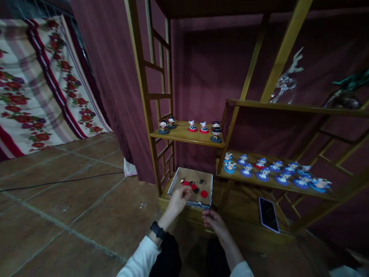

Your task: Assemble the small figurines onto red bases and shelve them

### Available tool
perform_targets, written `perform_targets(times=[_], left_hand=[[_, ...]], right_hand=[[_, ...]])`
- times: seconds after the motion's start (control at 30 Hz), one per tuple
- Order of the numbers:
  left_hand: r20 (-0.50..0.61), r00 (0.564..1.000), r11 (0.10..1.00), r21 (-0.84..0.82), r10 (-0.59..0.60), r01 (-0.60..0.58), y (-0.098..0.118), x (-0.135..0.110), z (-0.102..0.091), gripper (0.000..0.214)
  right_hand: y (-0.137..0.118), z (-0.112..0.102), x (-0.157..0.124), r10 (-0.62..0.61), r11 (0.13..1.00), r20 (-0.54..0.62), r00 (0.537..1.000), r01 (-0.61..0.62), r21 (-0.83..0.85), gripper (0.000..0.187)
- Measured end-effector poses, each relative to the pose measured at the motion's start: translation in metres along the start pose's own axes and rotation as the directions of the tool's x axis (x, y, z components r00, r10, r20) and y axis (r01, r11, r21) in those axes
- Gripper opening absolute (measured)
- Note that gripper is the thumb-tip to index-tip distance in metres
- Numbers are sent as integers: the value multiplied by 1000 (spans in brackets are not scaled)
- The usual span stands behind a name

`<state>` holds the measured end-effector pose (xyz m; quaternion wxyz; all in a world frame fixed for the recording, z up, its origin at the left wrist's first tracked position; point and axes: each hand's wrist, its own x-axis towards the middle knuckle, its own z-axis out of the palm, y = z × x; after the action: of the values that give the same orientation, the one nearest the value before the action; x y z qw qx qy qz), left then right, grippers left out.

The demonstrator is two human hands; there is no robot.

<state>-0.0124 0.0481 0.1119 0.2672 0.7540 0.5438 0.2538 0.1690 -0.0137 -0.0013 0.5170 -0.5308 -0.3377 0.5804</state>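
A shallow cardboard box [175, 181] with white edges sits on the lowest shelf. Inside it lie red round bases [204, 194] and several small dark figurine parts [202, 182]. Above the box's near left part is my left hand [179, 199], its fingers curled in towards the thumb, close to the red bases. My right hand [213, 221] is just in front of the box's near right corner, thumb and fingers brought together. Anything pinched in either hand is too small or hidden to make out. A dark watch [157, 229] is on my left wrist.
On the upper left shelf [184, 134] stand several figurines [203, 127] on red or dark bases. The right shelf holds rows of blue-and-white figurines [263, 174]. A phone [269, 214] lies at lower right. A clear deer ornament [286, 82] stands higher up. A cable [63, 180] crosses the floor.
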Motion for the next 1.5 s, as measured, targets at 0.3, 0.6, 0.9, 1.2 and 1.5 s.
perform_targets(times=[0.3,0.6,0.9,1.2,1.5], left_hand=[[96,991,980,185,-97,78,-41,28,49,29],[-171,952,967,-32,-253,252,-76,90,22,29],[-216,927,935,-248,-307,252,-101,120,7,25],[-82,937,916,-257,-340,309,-123,129,21,24],[183,920,860,454,-346,233,-115,109,54,29]], right_hand=[[-4,-1,21,-136,978,-97,986,118,-170,30],[-20,7,109,-273,898,-98,957,217,-382,24],[-11,20,190,-382,683,-137,914,179,-708,21],[2,25,189,-175,392,194,965,249,-885,39],[-9,35,165,-156,154,177,972,201,-967,35]])
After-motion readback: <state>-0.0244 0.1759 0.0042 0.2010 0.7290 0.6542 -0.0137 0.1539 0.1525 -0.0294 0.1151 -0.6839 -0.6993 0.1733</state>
